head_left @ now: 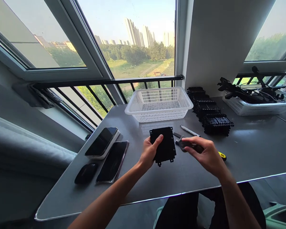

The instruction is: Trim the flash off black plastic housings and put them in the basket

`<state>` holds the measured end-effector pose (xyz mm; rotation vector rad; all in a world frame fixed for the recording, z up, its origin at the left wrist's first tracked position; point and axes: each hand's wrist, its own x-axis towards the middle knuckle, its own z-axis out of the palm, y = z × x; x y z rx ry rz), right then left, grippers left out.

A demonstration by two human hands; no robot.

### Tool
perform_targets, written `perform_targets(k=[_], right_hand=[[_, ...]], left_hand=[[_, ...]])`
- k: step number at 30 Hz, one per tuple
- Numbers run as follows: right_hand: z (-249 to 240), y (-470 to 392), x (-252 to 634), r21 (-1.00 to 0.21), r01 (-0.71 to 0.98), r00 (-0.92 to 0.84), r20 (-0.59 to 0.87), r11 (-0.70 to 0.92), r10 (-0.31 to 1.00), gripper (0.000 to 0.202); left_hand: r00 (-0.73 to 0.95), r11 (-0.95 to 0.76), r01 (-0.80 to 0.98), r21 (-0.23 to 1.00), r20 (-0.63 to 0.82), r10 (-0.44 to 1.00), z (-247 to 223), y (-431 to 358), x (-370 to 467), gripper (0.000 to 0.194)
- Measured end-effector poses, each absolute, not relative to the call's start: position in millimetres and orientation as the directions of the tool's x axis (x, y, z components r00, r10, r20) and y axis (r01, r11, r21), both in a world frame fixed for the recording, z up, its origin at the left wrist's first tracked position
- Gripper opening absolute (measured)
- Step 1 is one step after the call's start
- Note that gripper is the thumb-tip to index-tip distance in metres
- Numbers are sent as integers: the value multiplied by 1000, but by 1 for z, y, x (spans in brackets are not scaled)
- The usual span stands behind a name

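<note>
My left hand point(148, 152) grips a flat black plastic panel point(166, 148) by its left side, thumb lying across its face. Small tabs stick out along the panel's edges. To the right of it, my right hand point(208, 156) is closed on a dark tool point(185, 145) with a greyish end; its exact kind is unclear. That end points at the panel's right edge, and I cannot tell whether they touch. Behind the tool, a white pen point(190, 130) lies on the table. A yellow and black handle end point(222, 156) shows beyond my right wrist.
A white mesh basket point(158, 116) stands at the back of the grey table point(138, 184). Stacked black plastic parts point(216, 122) sit right of it, then another white basket point(257, 109) of black pieces and cables. Two phones point(113, 162) and a black mouse-shaped object point(85, 174) lie left.
</note>
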<state>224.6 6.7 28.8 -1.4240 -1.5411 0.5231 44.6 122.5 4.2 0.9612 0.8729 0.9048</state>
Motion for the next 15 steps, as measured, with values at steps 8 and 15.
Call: perform_targets(k=[8,15], right_hand=[[11,24,206,-687,686,301,567,239,767,35],[-1,30,198,-604,784,257,526,144,811,35]], left_hand=[[462,167,-185,969,-64,885,-5,114,50,45],[425,54,-147,988,14,905,-13,113,52,42]])
